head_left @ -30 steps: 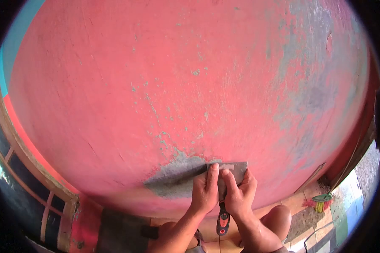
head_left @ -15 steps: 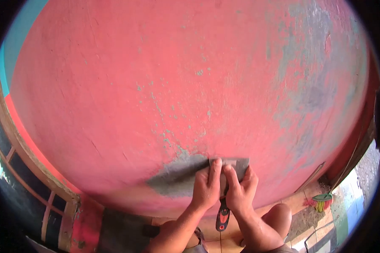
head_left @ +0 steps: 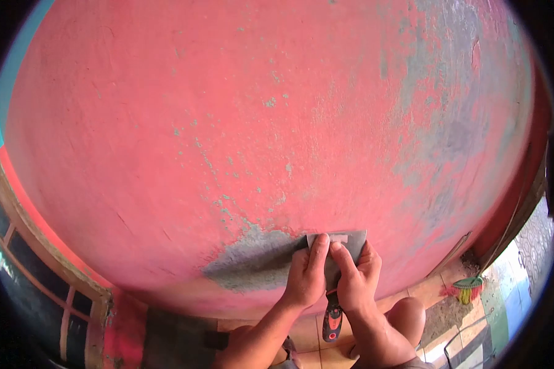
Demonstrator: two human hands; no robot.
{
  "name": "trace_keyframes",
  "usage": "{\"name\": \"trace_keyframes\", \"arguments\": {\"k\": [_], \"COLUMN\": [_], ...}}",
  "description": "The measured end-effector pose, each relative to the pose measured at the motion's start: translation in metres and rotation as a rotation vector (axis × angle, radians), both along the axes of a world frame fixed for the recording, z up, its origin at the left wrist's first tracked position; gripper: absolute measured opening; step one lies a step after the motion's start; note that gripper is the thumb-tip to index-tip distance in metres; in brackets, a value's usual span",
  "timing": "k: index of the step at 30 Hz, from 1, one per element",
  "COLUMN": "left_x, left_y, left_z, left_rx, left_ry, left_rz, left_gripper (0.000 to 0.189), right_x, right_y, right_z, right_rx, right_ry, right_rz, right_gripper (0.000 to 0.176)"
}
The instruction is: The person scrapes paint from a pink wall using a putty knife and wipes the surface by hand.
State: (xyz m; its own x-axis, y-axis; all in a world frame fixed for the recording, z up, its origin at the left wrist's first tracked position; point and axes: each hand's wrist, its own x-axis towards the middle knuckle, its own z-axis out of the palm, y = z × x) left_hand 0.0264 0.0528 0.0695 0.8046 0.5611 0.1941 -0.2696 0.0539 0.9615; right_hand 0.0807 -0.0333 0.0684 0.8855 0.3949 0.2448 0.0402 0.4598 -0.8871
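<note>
A wide putty knife [head_left: 355, 238] has its flat metal blade edge against the pink wall [head_left: 326, 154], just right of a grey bare patch [head_left: 252, 261]. My left hand [head_left: 306, 273] grips the blade's left side, thumb laid on its face. On the right side, my right hand [head_left: 358, 277] is closed round the blade with its thumb also pressed on the face. The black and red handle points down between my wrists. My other fingers are mostly hidden behind the blade. Green-grey specks of chipped paint run up the wall above the patch.
At the left stands a wooden-framed window [head_left: 74, 301]. A broom [head_left: 465, 289] with red, yellow and green bristles rests on the floor at the right. My knee [head_left: 407, 317] is close to the wall, above floor tiles [head_left: 311, 332]. Larger grey-green worn areas cover the wall's upper right.
The view has shifted a little, so the wall and patch sit further left. Both hands still hold the putty knife, slightly further right along the wall.
</note>
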Motion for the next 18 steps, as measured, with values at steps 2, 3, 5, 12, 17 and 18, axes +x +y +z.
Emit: {"name": "trace_keyframes", "arguments": {"k": [2, 3, 5, 12, 17, 18], "left_x": [0.000, 0.001, 0.002, 0.003, 0.002, -0.002], "left_y": [-0.002, -0.004, -0.007, -0.005, -0.003, -0.005], "left_z": [-0.001, -0.003, 0.002, 0.005, 0.017, 0.011], "left_rx": [-0.038, -0.019, 0.026, 0.073, 0.073, 0.060], "left_ry": [-0.007, 0.003, 0.011, 0.012, 0.060, 0.067], "left_rz": [-0.005, 0.006, 0.036, 0.054, 0.056, 0.048], "left_gripper": [0.048, 0.048, 0.048, 0.048, 0.048, 0.048], "right_x": [0.000, 0.001, 0.001, -0.003, 0.003, 0.001], "right_y": [-0.002, -0.003, -0.002, 0.000, -0.003, -0.004], "right_z": [0.006, 0.004, -0.001, 0.002, 0.013, 0.014], "right_rx": [-0.012, 0.002, 0.036, 0.072, 0.009, 0.005], "right_ry": [0.031, 0.041, 0.048, 0.044, 0.019, 0.023], "right_rz": [0.018, 0.011, 0.004, -0.001, 0.017, 0.013], "right_gripper": [0.013, 0.013, 0.014, 0.013, 0.013, 0.014]}}
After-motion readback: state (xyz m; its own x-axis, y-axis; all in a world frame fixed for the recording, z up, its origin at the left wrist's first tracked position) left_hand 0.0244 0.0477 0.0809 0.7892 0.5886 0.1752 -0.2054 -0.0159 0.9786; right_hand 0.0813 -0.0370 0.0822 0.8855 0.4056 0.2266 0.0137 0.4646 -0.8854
